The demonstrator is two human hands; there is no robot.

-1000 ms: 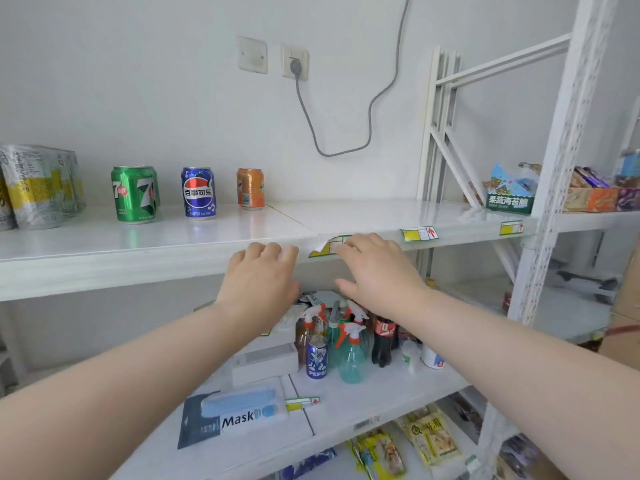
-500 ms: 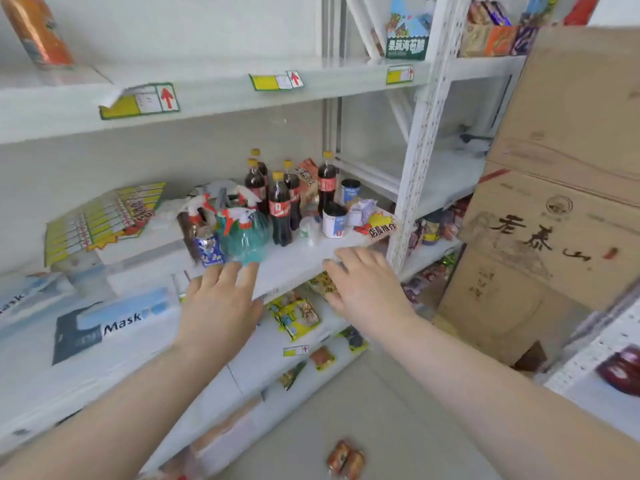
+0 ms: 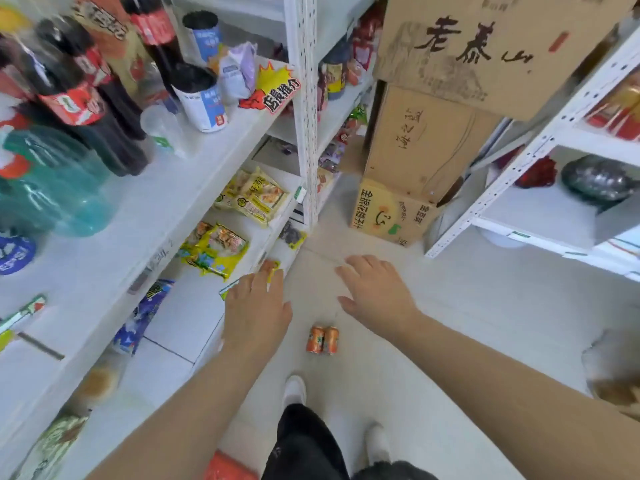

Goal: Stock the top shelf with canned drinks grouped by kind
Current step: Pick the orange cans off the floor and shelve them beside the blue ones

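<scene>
Hanging spread and empty, your left hand and right hand flank the pair of orange cans. The cans sit on the floor, lower down and back toward your feet. They look upright, side by side and touching, and neither hand is clearly nearer. The bottom shelf runs left of the cans, bare floor lies right of them, and your shoe is near behind.

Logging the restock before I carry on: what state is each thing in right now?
Left hand, open, holding nothing.
Right hand, open, holding nothing.
Orange cans, on the floor, side by side, touching, not held.
Cola bottles, upright on the shelf.
Cardboard boxes, stacked on the floor.
</scene>
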